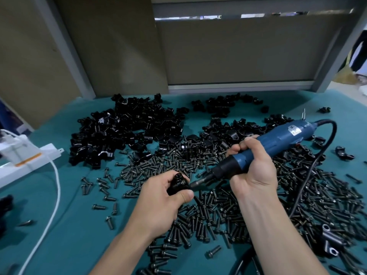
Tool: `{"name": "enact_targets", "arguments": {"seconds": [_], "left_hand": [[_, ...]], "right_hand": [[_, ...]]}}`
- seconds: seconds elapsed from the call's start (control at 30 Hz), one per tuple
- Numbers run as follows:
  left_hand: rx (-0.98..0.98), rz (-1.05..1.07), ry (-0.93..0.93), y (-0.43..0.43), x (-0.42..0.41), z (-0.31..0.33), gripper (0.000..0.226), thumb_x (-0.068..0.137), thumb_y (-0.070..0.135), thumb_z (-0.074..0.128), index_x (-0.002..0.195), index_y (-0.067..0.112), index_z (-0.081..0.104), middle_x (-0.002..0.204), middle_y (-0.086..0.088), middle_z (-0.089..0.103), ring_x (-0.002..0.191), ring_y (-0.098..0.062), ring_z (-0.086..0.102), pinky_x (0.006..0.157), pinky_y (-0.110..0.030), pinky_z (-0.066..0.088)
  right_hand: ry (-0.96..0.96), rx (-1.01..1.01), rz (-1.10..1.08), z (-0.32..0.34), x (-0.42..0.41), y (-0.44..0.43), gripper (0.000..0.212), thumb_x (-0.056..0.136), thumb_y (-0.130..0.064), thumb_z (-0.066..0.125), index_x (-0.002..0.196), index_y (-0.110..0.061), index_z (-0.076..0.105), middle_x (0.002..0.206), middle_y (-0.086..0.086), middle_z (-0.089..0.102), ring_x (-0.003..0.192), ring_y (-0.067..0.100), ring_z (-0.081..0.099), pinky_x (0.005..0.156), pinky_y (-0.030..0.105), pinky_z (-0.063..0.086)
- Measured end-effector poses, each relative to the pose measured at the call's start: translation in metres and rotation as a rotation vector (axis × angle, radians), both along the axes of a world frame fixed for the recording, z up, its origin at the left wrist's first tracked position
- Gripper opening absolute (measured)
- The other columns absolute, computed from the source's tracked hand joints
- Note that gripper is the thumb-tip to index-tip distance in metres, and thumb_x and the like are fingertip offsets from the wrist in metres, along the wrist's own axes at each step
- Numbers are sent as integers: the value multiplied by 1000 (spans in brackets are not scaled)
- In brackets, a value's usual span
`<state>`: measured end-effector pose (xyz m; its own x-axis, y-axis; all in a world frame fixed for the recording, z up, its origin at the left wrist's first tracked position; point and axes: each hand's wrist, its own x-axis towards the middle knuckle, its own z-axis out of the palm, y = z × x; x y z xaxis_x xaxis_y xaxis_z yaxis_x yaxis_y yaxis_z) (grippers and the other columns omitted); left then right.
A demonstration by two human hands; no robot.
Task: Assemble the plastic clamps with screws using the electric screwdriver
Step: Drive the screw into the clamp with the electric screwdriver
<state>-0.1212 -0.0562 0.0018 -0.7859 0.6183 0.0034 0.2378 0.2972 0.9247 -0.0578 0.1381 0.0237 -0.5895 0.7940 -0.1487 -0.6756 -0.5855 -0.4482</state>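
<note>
Where the teal table cover (79, 235) stretches away to the far left of the screw pile (218, 211), a white power strip (27, 155) lies at the table's edge. A white cable (56, 187) curves from it down toward the near edge, well left of the screw pile. Behind the screw pile and to its left sits a heap of clamps (127, 132), black and glossy, its near edge running into the scattered screws.

Over the left part of the screw pile, the left hand (158, 197) is curled around a black clamp (177, 184). Its thumb presses along the near side and its fingers wrap the far side, so the part is held above the screws. The bit (199, 182) of the electric screwdriver (278, 139) meets the right face of this clamp; whether a screw sits on the tip cannot be told.

Above the middle of the screw pile, the right hand (252, 167) grips the tool's blue body near its black nose, fingers closed fully around it. The tool slants up and away to the right. From its rear end a black cord (309, 175) loops over and drops across the right side of the screw pile. At the pile's near right edge lie a few more clamps (330, 242), and a single loose clamp (342, 153) rests just beyond its far right edge.
</note>
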Motion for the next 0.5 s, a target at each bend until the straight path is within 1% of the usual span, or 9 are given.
{"name": "enact_targets", "arguments": {"seconds": [0.07,0.2,0.37,0.5], "left_hand": [[-19,13,37,-1,0,0,14,91,13,80,87,23,71,70,7,72,43,-12,58,46,-23,46],[-39,33,56,0,2,-1,13,91,15,80,87,23,70,84,15,74,47,-17,67,51,-21,53],[-31,28,65,-2,3,0,14,91,15,80,86,23,70,86,15,73,50,-17,71,50,-21,53],[-18,7,84,-2,3,0,19,91,16,81,85,31,71,87,14,72,52,-17,72,49,-20,54]], "right_hand": [[0,-9,-1,0,0,-1,24,89,8,62,95,-14,55,71,2,58,56,16,57,57,26,52],[7,-7,-1,0,-1,-3,25,89,8,62,101,-12,53,71,3,58,58,16,56,57,27,53],[11,5,6,-2,-1,-3,24,89,7,62,100,-12,53,72,3,56,59,17,55,58,27,52],[14,-4,24,-3,-2,-2,21,91,5,62,98,-14,55,71,2,57,59,16,56,59,26,52]]}}
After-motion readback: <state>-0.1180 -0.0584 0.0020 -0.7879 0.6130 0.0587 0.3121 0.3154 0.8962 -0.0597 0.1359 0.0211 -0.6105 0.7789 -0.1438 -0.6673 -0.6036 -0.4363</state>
